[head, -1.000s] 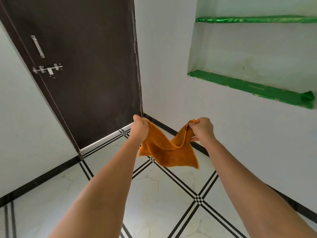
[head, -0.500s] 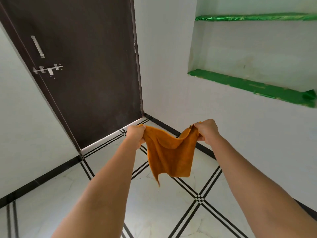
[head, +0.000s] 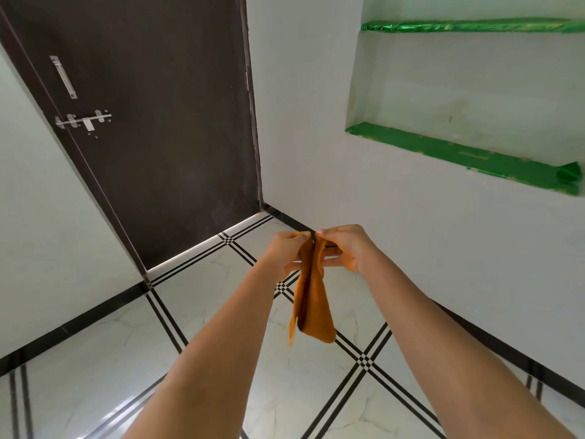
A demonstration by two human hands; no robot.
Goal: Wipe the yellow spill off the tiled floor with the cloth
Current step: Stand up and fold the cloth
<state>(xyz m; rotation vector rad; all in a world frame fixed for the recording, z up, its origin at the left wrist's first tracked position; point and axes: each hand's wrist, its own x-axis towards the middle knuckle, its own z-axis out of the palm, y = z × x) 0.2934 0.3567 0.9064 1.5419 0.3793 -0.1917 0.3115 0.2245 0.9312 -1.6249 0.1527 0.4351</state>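
An orange cloth [head: 311,305] hangs folded in half in the air in front of me, above the white tiled floor [head: 221,353] with its black stripe lines. My left hand [head: 285,253] pinches one top corner and my right hand [head: 343,248] pinches the other, the two hands almost touching. The cloth's lower end dangles free. No yellow spill shows on the visible part of the floor.
A dark brown door [head: 152,128] with a metal latch [head: 84,120] stands shut ahead on the left. The white wall on the right has a recessed niche with green-lined shelves [head: 459,156]. A black skirting [head: 506,353] runs along the walls.
My hands have come together from about a cloth's width apart, folding the spread cloth in half so that it now hangs narrow and vertical.
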